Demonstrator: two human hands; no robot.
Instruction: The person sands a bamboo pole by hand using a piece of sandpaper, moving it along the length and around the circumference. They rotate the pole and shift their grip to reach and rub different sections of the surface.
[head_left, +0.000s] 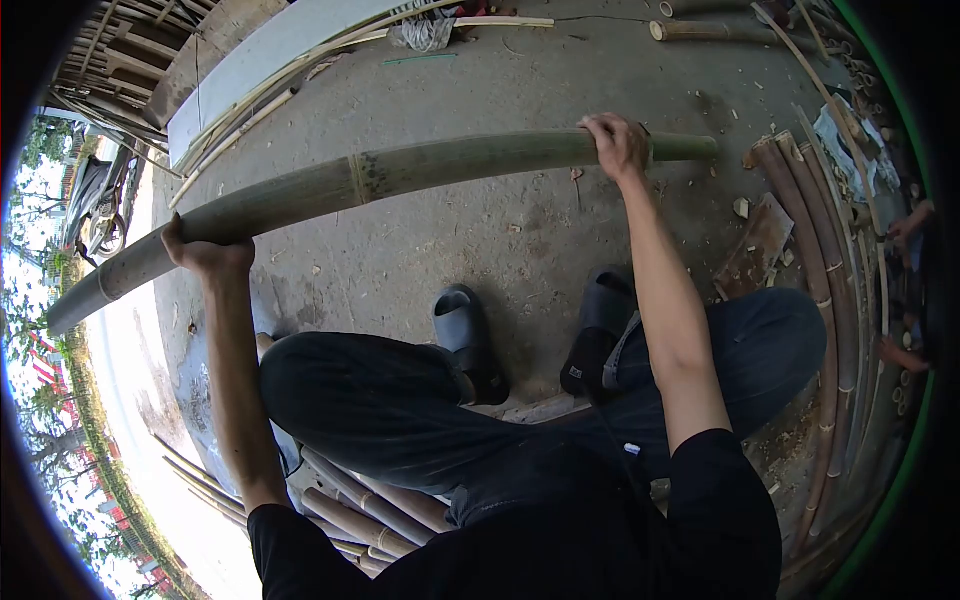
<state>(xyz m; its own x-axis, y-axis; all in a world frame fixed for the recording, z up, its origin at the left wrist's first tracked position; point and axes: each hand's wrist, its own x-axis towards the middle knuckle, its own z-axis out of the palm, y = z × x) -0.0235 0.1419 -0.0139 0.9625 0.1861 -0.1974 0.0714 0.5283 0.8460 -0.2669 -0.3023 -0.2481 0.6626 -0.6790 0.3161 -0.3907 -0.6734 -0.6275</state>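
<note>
A long, thick green bamboo pole [460,158] stretches across in front of my knees, from the far left to the right of centre. A dark, speckled joint shows near its middle. My left hand [208,256] grips the pole's left part from the near side, thumb up against it and most fingers hidden underneath. Farther right, my right hand [617,146] is closed over the pole close to its right end, fingers curled over the top. Both of my feet, in grey slippers [461,318], rest on the concrete floor below the pole.
Brown bamboo poles [830,300] lie along the right, beside a rusty flat piece [757,245]. Another person's hand [912,222] shows at the right edge. More poles [360,522] lie beneath me. Thin strips and a pale board [225,85] are at upper left. A motorbike [108,215] stands outside.
</note>
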